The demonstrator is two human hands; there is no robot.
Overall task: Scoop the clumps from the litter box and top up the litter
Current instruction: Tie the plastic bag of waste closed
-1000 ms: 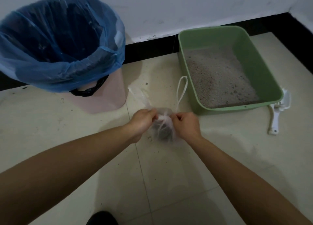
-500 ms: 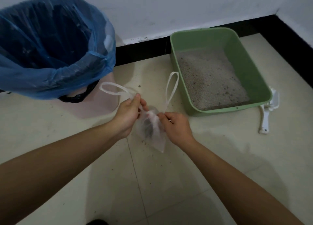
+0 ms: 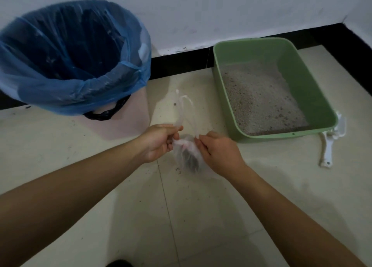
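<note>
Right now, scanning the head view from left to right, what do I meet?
Blue-lined bin → left hand → clear bag → right hand → green litter box → white scoop. Both hands pinch the bag's top.

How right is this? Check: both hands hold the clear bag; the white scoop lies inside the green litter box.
Wrong: the head view shows the white scoop on the floor beside the green litter box. Left hand and right hand do hold the clear bag.
</note>
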